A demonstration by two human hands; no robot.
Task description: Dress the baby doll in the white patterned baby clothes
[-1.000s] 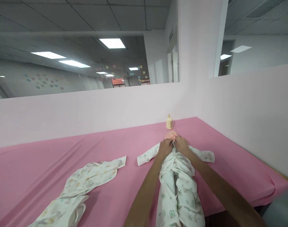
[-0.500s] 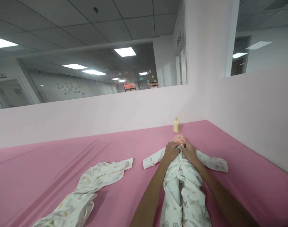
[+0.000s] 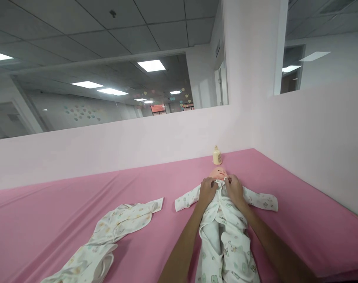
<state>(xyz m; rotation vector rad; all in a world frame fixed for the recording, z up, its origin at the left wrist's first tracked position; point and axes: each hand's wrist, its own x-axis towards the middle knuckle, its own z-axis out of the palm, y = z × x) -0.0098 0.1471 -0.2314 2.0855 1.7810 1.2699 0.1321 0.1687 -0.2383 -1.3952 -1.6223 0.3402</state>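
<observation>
A printed white infant romper (image 3: 226,214) is lying around a baby doll (image 3: 218,173). At the doll's neck, the left hand (image 3: 207,191) and right hand (image 3: 234,189) are pinching the romper's collar edges between their fingers. A cream-coloured bottle (image 3: 217,156) is standing just beyond the doll's head.

Matt, creased cloth is seen in the white, green-printed, long-sleeved garment (image 3: 230,212) and the broad pink sheet (image 3: 149,247).

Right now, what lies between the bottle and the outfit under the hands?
In the head view, the doll's head lies between the bottle and the patterned outfit.
</observation>
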